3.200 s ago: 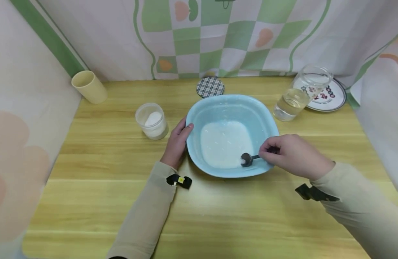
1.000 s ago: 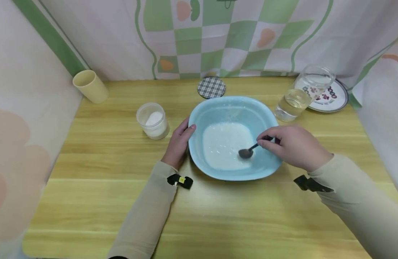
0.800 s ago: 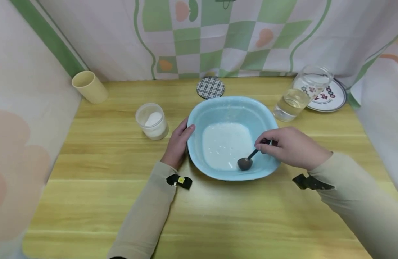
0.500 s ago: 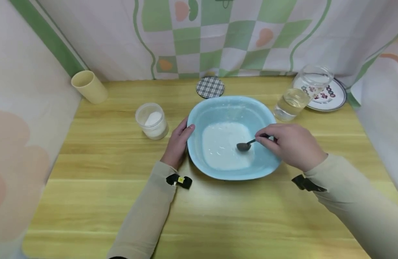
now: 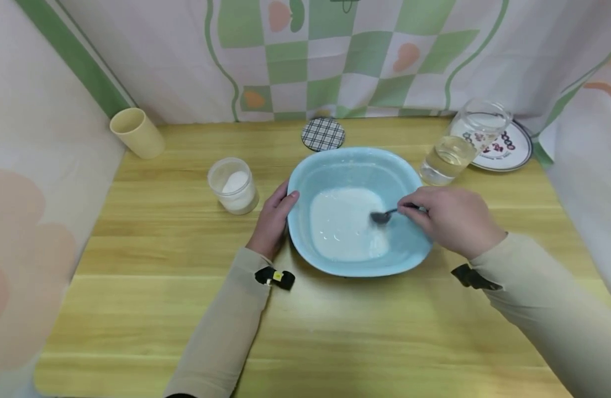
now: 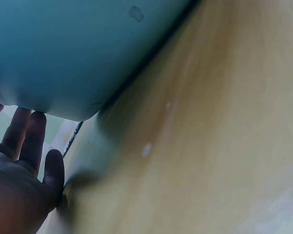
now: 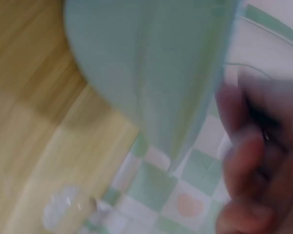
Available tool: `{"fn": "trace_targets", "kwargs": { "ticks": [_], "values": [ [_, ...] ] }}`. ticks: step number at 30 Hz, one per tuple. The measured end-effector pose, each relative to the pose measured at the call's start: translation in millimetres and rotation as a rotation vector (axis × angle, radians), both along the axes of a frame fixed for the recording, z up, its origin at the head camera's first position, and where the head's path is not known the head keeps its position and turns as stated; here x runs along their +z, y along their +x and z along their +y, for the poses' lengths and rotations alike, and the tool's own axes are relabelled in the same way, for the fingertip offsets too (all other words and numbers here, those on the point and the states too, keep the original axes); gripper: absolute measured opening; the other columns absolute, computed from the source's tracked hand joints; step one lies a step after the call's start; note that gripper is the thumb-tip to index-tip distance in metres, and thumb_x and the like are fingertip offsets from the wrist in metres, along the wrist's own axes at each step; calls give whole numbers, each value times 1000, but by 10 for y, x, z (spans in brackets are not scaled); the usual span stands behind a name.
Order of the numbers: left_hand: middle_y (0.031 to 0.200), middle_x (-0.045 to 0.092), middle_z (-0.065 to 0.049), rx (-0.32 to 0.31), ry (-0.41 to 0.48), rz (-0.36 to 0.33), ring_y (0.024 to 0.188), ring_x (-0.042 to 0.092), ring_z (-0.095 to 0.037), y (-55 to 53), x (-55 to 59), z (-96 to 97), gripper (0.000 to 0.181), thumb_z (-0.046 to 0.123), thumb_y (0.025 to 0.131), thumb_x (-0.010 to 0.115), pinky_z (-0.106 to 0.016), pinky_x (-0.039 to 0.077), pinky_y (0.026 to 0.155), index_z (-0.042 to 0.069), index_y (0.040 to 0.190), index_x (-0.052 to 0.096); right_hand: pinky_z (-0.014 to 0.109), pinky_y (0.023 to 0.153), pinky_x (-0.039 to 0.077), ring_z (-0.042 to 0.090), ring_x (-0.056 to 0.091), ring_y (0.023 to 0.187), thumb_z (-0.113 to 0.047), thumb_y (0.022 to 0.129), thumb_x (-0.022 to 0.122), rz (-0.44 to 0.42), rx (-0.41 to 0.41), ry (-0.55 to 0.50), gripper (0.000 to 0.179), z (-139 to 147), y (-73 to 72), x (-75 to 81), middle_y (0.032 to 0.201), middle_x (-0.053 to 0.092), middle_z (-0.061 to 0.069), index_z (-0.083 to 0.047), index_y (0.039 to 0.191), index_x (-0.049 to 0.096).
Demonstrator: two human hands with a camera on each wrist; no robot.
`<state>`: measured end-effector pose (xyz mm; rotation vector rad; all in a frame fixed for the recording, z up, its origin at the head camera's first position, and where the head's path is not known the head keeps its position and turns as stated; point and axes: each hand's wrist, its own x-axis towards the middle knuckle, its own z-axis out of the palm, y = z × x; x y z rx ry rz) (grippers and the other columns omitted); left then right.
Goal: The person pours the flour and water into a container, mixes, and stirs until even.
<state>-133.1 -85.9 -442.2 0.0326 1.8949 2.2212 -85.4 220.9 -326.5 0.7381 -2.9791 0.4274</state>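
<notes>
A light blue basin (image 5: pixel 360 172) with white liquid in its bottom stands on the table in the head view. My left hand (image 5: pixel 269 224) grips its left rim, thumb over the top edge and fingers against the outside. The left wrist view shows these fingers (image 6: pixel 35 141) touching the outer wall from below. Over the basin's right side, my right hand (image 5: pixel 452 218) pinches the handle of a dark metal spoon (image 5: pixel 380 218). The spoon's bowl is blurred at the right part of the liquid. In the right wrist view the curled fingers hide most of the handle.
Left of the basin stands a clear jar (image 5: pixel 234 188) of white powder, with a yellow cup (image 5: pixel 138 135) farther back. A checked coaster (image 5: pixel 322 134) lies behind. A glass jug (image 5: pixel 449 157) of pale liquid stands back right, before a patterned plate (image 5: pixel 516 146).
The spoon has circled within the basin, from near the front wall to the middle right. My right hand moved with it. The left hand has kept its hold on the rim.
</notes>
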Motion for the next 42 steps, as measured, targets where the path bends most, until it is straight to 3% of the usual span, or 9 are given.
{"fn": "trace_targets", "kwargs": {
  "ticks": [2, 4, 13, 21, 24, 31, 34, 39, 42],
  "values": [
    [154, 44, 8, 3, -3, -1, 142, 38, -10, -2, 2, -4, 53, 34, 102, 56, -30, 33, 116, 23, 152, 45, 41, 54, 51, 19, 69, 72, -21, 90, 75, 55, -28, 16, 9, -11, -4, -3, 90, 76, 1, -16, 96, 80],
    [154, 44, 8, 5, -3, -4, 142, 38, -9, -3, 5, -7, 53, 34, 102, 56, -30, 33, 116, 23, 152, 45, 41, 56, 51, 18, 68, 72, -21, 90, 75, 50, -46, 23, 8, -25, 7, -3, 89, 76, -1, -16, 95, 80],
    [155, 43, 7, -2, -9, -11, 143, 37, -10, -12, 23, -11, 53, 34, 103, 55, -30, 34, 116, 23, 153, 44, 27, 58, 45, 5, 53, 64, -24, 95, 71, -174, 14, -57, 6, 18, 42, 78, 83, 70, -13, -22, 96, 76],
    [156, 41, 7, 0, -17, -27, 144, 36, -11, 3, 24, -30, 52, 35, 103, 55, -31, 32, 118, 25, 153, 44, 34, 75, 54, 3, 63, 83, -22, 94, 71, -338, 116, -27, 7, -74, -74, 130, 92, 72, -14, -23, 96, 78],
    [155, 43, 8, 4, -26, -22, 143, 37, -11, 3, 18, -37, 53, 36, 102, 55, -32, 32, 118, 25, 153, 44, 36, 77, 55, 5, 65, 86, -19, 93, 72, -307, 157, -21, 8, -134, -118, 141, 92, 72, -15, -24, 95, 78],
    [154, 44, 8, -6, -36, 5, 143, 37, -10, -7, 12, -8, 52, 35, 102, 55, -32, 31, 118, 24, 152, 45, 37, 70, 57, 11, 71, 84, -18, 89, 77, 0, 187, -50, 9, -195, -81, 103, 95, 75, -9, -20, 96, 80],
    [154, 44, 7, -14, -17, 16, 143, 37, -11, -11, 19, 10, 52, 34, 102, 54, -32, 32, 118, 23, 153, 45, 36, 70, 56, 8, 69, 83, -19, 90, 76, -55, 183, -50, 8, -176, -42, 119, 94, 74, -12, -23, 95, 80],
    [155, 43, 6, -15, -11, 11, 144, 37, -12, -9, 21, 13, 52, 34, 103, 54, -33, 32, 118, 23, 153, 45, 36, 75, 56, 4, 66, 86, -20, 93, 73, -256, 194, -33, 8, -166, -36, 142, 92, 72, -17, -25, 96, 78],
    [155, 44, 6, -19, -7, 9, 143, 38, -12, -7, 9, 9, 52, 34, 103, 55, -33, 33, 117, 22, 152, 45, 37, 72, 57, 7, 69, 85, -18, 92, 74, -162, 197, -29, 8, -188, -62, 103, 92, 73, -13, -23, 96, 79]
  ]
}}
